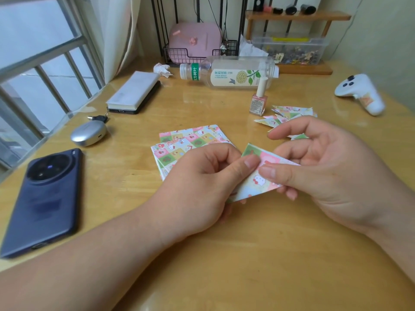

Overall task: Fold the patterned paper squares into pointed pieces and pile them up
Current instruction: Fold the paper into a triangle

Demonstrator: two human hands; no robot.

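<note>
Both hands pinch one paper above the surface: left hand at 9 o'clock, right hand at 3. Squares lie at 11, pile at 1. Align edges, then crease firmly.

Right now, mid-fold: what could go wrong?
1. The paper square is pinched between the left hand and the right hand, apparently not pressed flat, so the crease may come out skewed.
2. The nail polish bottle stands upright close beside the folded pile; a reach there could tip it.
3. That pile looks loose and spread out, so it may scatter.
</note>
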